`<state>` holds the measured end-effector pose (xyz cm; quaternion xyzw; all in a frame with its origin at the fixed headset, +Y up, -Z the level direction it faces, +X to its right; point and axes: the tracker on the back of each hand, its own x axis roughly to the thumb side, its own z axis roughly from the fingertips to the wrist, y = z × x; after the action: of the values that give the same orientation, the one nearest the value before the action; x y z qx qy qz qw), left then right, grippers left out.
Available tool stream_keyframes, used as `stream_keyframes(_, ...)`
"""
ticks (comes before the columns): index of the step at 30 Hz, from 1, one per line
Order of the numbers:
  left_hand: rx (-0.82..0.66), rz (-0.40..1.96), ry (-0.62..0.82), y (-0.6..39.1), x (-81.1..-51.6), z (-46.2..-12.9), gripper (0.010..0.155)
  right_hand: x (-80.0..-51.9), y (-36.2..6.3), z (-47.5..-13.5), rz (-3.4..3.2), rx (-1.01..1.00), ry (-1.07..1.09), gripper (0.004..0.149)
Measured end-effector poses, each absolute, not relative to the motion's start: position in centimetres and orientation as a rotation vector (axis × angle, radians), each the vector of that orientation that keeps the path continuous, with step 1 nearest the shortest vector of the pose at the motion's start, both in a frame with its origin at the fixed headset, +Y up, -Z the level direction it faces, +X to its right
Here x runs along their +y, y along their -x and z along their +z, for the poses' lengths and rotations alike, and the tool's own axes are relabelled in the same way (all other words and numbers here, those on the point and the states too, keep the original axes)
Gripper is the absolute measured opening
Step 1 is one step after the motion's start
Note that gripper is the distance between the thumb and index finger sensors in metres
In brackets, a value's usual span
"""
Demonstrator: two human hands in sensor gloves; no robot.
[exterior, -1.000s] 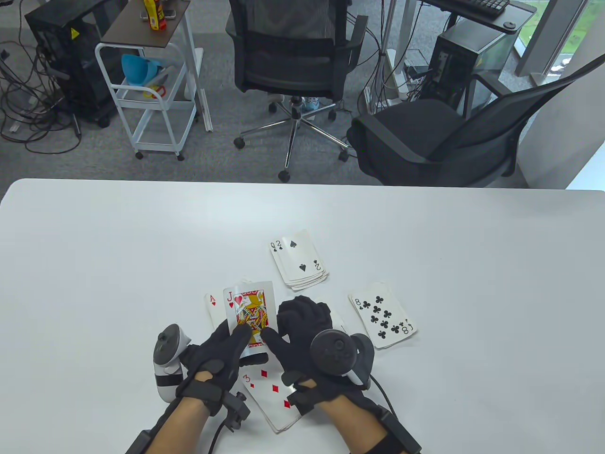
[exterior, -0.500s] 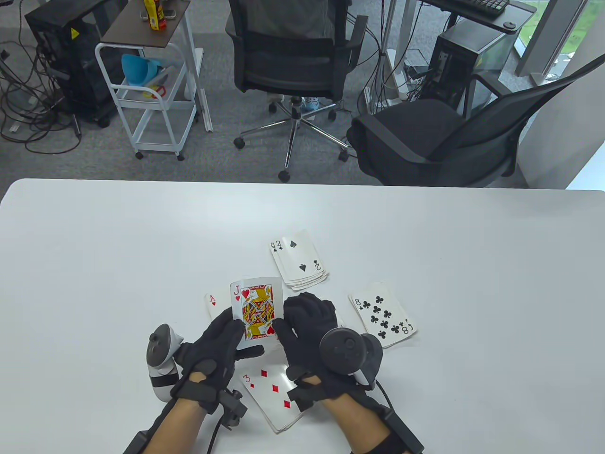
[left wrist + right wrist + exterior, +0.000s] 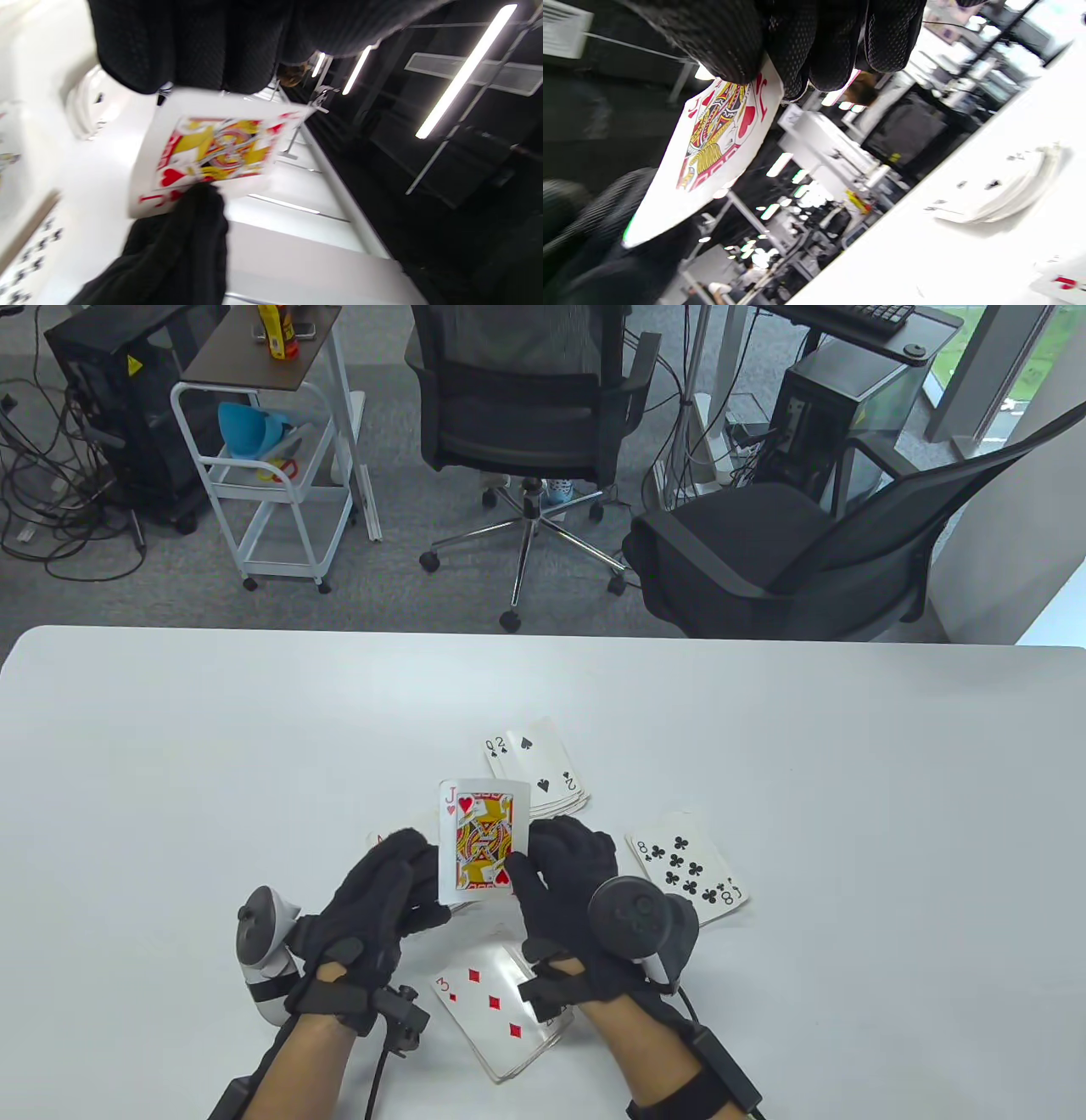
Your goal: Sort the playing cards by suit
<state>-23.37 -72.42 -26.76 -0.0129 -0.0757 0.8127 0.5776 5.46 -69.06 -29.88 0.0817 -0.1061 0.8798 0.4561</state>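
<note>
Nearest to the person, below the fingers of both hands, lies the diamonds pile point(image 3: 501, 1014) with a three on top, face up on the worktop point(image 3: 170, 780). It sits close to the wrists, probably because it is easy to reach there.

Above it, both hands hold one card, the jack of hearts point(image 3: 484, 840), lifted off the worktop and facing the person. The right hand point(image 3: 577, 899) pinches its lower right corner between thumb and fingers; the right wrist view shows the curled fingers point(image 3: 814, 46) behind the card and the thumb on its face. The left hand point(image 3: 373, 908) has its fingers curled at the left edge of the card, and in the left wrist view they touch that edge, so I judge it is also holding, perhaps only steadying. The card is held upright, I think, so the suit can be read before it is put down.

Just behind the left fingers a red corner point(image 3: 374, 841) peeks out; this may be the hearts pile, mostly hidden, and the likely place for the jack.

To the right of the right fingers lies the clubs pile point(image 3: 689, 869) with an eight on top. Beyond the fingertips, farther on the worktop, is the spades pile point(image 3: 539, 768), a two on top. The piles lie well apart, so the suits do not mix.
</note>
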Motion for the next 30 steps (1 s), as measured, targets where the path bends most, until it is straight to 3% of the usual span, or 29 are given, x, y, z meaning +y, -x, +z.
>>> stream_keyframes(6,-0.233,1.97,-0.038,24.6,-71.4,-26.7,0.052,-70.2,0.2,-34.6,2.58,0.282,-0.272,0.038)
stream_keyframes(11,-0.259,1.99,-0.105,25.1,-70.7,-26.4,0.051,-71.9,5.8,-37.2,2.704,0.46,-0.272,0.039)
stream_keyframes(18,-0.273,2.004,-0.101,25.0,-70.6,-26.5,0.051,-73.9,8.9,-37.7,3.076,0.37,-0.254,0.041)
stream_keyframes(23,-0.313,1.979,0.011,23.9,-70.8,-26.5,0.051,-72.4,6.3,-36.6,2.984,0.188,-0.249,0.043)
stream_keyframes(30,-0.335,1.77,0.052,22.7,-70.7,-26.5,0.055,-70.0,-4.5,-31.6,2.527,-0.032,-0.377,0.055)
